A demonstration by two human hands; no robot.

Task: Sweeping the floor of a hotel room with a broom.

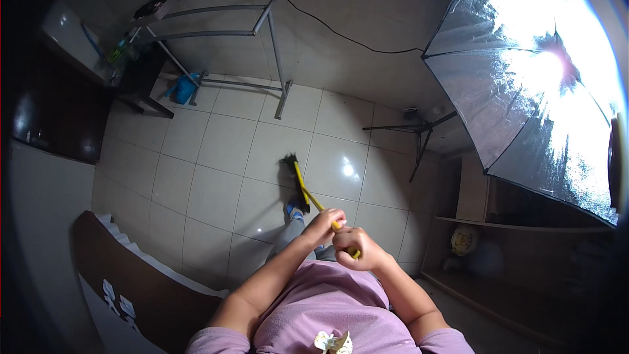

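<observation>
A broom with a yellow handle (314, 198) slants down from my body to the tiled floor. My left hand (326, 224) is closed around the handle, farther from my body. Nearer my waist, my right hand (357, 249) grips the handle close to its end, which pokes out below the fist. The broom's dark bristles (290, 159) are at the floor in front of my feet, partly blurred, and the yellow head runs back beside my shoe (294, 210).
Ahead stands a grey metal rack (280, 64) with a blue bag (186, 89) beside its foot. A reflective umbrella light (491, 93) and a black tripod stand (423, 128) are at right, near wooden shelves (511, 228). A brown headboard (147, 285) curves at lower left.
</observation>
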